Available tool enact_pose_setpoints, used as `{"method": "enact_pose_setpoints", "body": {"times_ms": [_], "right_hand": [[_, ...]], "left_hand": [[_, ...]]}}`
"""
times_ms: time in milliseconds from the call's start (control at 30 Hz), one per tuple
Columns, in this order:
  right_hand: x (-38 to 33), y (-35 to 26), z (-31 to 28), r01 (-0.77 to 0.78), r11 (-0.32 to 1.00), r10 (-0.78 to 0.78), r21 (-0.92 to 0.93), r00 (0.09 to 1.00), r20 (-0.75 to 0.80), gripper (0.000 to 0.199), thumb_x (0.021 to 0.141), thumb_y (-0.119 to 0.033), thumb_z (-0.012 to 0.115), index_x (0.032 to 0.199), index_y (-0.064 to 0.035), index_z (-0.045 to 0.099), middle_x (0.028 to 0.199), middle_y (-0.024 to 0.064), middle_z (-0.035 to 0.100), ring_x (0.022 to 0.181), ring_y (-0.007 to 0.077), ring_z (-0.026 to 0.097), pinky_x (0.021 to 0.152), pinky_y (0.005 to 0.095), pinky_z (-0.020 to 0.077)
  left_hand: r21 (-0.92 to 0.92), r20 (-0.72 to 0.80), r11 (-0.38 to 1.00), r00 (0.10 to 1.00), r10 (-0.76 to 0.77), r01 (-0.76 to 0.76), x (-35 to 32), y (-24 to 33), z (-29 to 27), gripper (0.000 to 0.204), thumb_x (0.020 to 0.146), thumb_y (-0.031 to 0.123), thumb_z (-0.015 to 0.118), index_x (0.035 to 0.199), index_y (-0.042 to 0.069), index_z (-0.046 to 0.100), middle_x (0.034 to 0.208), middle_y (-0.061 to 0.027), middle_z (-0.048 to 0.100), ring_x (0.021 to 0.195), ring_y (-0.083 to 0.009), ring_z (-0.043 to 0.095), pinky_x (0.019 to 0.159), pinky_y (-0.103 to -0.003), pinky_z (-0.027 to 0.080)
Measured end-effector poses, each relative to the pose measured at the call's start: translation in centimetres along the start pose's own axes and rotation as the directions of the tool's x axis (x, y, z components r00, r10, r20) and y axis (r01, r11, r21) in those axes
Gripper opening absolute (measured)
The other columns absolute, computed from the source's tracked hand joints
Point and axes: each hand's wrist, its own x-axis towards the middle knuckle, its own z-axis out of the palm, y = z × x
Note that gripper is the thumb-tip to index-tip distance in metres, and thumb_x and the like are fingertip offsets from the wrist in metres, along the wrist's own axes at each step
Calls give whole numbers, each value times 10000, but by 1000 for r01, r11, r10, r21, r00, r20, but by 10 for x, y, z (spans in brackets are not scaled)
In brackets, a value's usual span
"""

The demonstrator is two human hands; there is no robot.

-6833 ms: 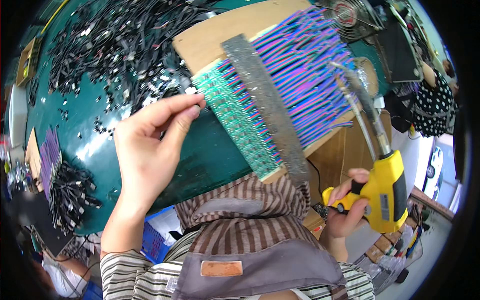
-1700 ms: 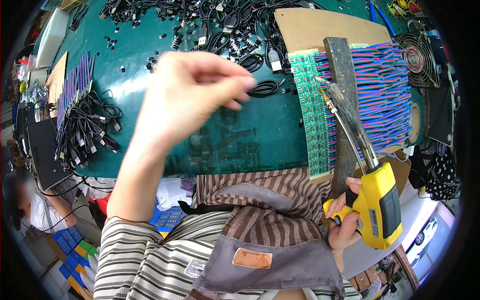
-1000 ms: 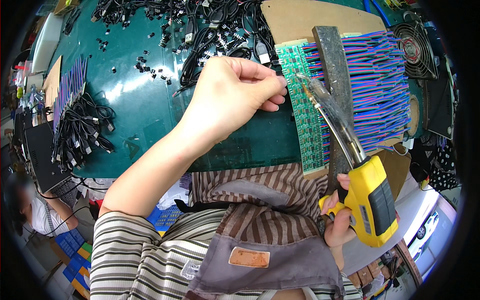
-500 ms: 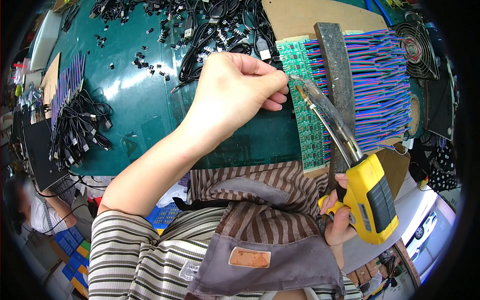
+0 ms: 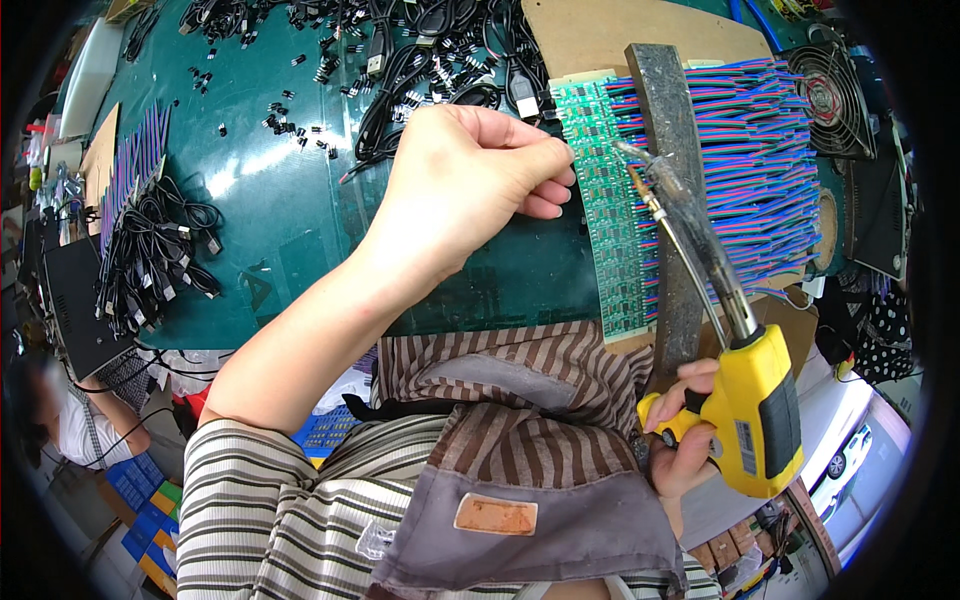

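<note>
Two bare hands are at work: the nearer, right hand (image 5: 685,460) wraps round the handle of a yellow soldering gun (image 5: 758,420), whose tip is over the green circuit boards (image 5: 612,225); whether it touches them I cannot tell. The left hand (image 5: 460,180) pinches narrowly at the boards' left edge, anything between its fingertips hidden. A dark bar (image 5: 668,130) lies across colored wires (image 5: 750,170); black cables (image 5: 400,95) heap farther back.

Left hand (image 5: 465,185) pinched, right hand (image 5: 684,458) seemingly curled
</note>
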Motion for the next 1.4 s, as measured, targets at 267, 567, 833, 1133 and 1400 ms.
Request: {"method": "enact_pose_setpoints", "body": {"times_ms": [267,567,833,1133,1400], "right_hand": [[0,4,-2,-10,999,11,-32,999,32,578,935,-419,501,1209,82,414,1089,189,495,611,111,476,502,235,419],[-3,7,-2,-5,999,5,-41,1000,-15,563,924,-397,535,1166,98,421,1128,203,477,626,124,478,495,249,422],[-4,16,-8,-11,996,8,93,999,37,498,938,-341,525,1144,98,414,1162,212,446,643,127,472,482,245,420],[0,11,-4,52,998,-51,-37,998,36,470,948,-342,494,1188,52,401,1078,169,459,627,142,478,506,262,425],[-3,17,-10,-72,985,67,154,997,36,526,923,-379,543,1157,75,417,1124,188,471,607,131,475,494,252,422]], "left_hand": [[25,68,1000,998,11,-13,-5,1,-15,189,840,118,667,923,-52,678,813,-115,685,691,-133,651,632,-232,535],[849,-241,527,864,442,-32,-26,13,-93,139,749,61,739,839,-31,688,697,8,631,610,-27,504,556,-178,413],[808,-313,590,842,439,-7,-30,2,-113,177,708,49,770,844,-10,674,752,-4,643,651,-43,515,621,-180,416],[790,-278,611,854,440,-57,-49,1,-110,150,738,97,751,844,1,708,769,-7,670,681,-46,518,643,-209,421],[714,-325,691,820,472,-115,-30,-13,-97,135,722,57,748,820,-13,687,686,-49,664,611,-77,580,593,-213,474]]}}
